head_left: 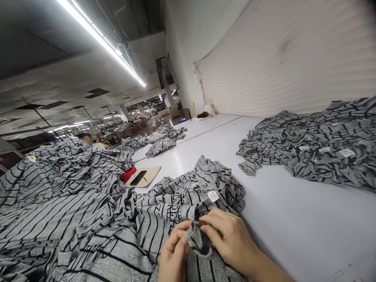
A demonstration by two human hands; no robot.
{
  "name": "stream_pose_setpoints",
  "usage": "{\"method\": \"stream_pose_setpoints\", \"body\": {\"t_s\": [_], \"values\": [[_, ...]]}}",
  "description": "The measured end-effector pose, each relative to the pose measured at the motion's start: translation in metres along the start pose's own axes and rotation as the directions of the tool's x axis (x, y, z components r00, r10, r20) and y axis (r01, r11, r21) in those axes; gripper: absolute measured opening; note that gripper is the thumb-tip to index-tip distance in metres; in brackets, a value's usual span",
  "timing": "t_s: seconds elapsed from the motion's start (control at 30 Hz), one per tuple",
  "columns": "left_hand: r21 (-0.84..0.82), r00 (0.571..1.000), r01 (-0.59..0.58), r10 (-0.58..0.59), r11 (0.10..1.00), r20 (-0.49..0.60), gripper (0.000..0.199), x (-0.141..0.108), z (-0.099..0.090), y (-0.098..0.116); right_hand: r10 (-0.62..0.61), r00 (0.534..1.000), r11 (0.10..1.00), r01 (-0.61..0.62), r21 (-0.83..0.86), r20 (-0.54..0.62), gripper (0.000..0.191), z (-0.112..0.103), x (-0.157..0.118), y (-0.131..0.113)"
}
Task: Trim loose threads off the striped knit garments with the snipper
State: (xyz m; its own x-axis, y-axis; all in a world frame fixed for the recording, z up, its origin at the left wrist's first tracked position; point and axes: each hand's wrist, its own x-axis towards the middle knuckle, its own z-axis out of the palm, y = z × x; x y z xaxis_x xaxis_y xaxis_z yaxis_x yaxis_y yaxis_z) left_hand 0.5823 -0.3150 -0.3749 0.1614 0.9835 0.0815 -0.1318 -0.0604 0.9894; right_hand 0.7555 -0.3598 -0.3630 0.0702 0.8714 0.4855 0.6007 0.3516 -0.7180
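Note:
Low in the middle, my left hand (175,250) pinches the edge of a grey, black-striped knit shirt (151,231). The pinched part (195,237) curls into a loop, perhaps a cuff. Against that edge, my right hand (232,239) is closed on a small tool (200,223) with a grey metal tip and a bit of green; the fingers hide most of it. Beyond the hands, the shirt shows dark printed letters, several small brown buttons (203,191) and a white size sticker (213,196).
More striped shirts (58,172) are heaped at left, others (317,145) at right, and a smaller pile (166,137) farther off. A black phone (138,178) lies on a notebook (152,176) beside a red item (129,174). The white table (282,207) runs along a cloth-covered wall. A person (100,145) is behind the left heap.

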Motion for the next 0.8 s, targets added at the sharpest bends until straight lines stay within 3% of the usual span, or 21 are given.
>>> {"method": "stream_pose_setpoints", "body": {"t_s": [0.1,0.17,0.27,0.37,0.47,0.57,0.67,0.8], "values": [[0.285,0.978,-0.207,0.189,0.936,0.09,0.034,0.002,-0.005,0.01,0.204,0.954,0.979,-0.2,0.042,-0.219,0.028,-0.001,0.008,0.024],[0.428,0.951,-0.305,0.247,0.851,0.187,0.034,0.005,-0.005,0.021,0.296,0.917,0.955,-0.289,0.063,-0.267,0.03,-0.005,0.014,0.039],[0.573,0.923,-0.378,0.251,0.727,0.291,0.033,0.013,-0.002,0.04,0.261,0.96,0.961,-0.249,0.117,-0.103,0.01,-0.011,0.012,0.046],[0.681,0.928,-0.369,0.221,0.632,0.299,0.024,0.03,0.01,0.054,0.141,0.988,0.961,-0.152,0.229,0.063,0.007,-0.016,-0.006,0.033],[0.728,0.904,-0.419,0.171,0.543,0.393,0.024,0.048,0.027,0.054,0.058,0.98,0.938,-0.119,0.327,0.191,0.007,-0.018,-0.026,0.023],[0.723,0.852,-0.495,0.107,0.482,0.512,0.024,0.061,0.041,0.044,0.097,0.971,0.931,-0.167,0.326,0.22,0.009,-0.017,-0.034,0.024],[0.695,0.859,-0.443,0.045,0.567,0.511,0.014,0.068,0.044,0.033,0.264,0.952,0.917,-0.298,0.267,0.156,0.005,-0.02,-0.028,0.03],[0.541,0.899,-0.144,-0.119,0.829,0.422,0.027,0.07,0.034,0.028,0.347,0.937,0.906,-0.344,0.249,0.032,0.013,-0.022,-0.012,0.034]]}}
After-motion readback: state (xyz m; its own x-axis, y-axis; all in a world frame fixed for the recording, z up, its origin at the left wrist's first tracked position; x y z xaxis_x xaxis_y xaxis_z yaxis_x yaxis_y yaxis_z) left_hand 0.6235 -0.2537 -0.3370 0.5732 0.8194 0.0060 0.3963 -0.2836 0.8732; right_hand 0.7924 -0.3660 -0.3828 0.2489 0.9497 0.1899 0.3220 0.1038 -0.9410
